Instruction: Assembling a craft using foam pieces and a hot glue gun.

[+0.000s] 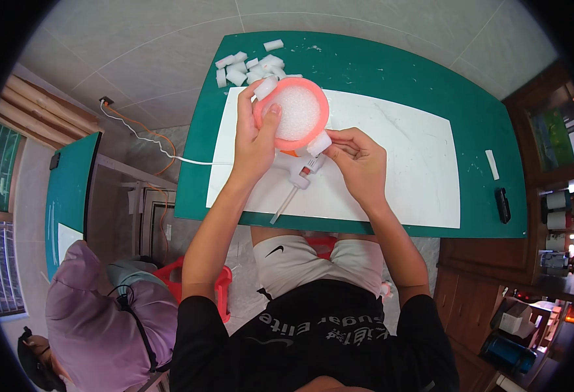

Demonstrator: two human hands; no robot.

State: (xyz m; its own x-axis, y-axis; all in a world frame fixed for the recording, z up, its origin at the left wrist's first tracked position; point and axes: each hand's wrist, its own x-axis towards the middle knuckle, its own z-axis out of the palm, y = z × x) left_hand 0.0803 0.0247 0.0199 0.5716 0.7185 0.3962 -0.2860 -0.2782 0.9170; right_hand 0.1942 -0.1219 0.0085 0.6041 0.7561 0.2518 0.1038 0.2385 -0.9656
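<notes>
My left hand (255, 134) is closed around the left side of a round foam piece, its thumb lying over the front. The piece has a pink ring (324, 112) around a white, bubbly foam centre (300, 111). A white foam block (265, 88) sits at the ring's upper left, beside my left fingers. At the lower right, my right hand (360, 163) pinches another white foam block (318, 144) against the ring. Below the round piece, a white glue gun (298, 176) lies on a white sheet (405, 170), a glue stick (283, 206) sticking out toward me.
Several loose white foam blocks (236, 70) lie at the back left of the green table (391, 72). A white cord (199, 161) runs left to a wall socket. A white strip (492, 164) and a black object (502, 205) lie at right. Another person (110, 320) sits at left.
</notes>
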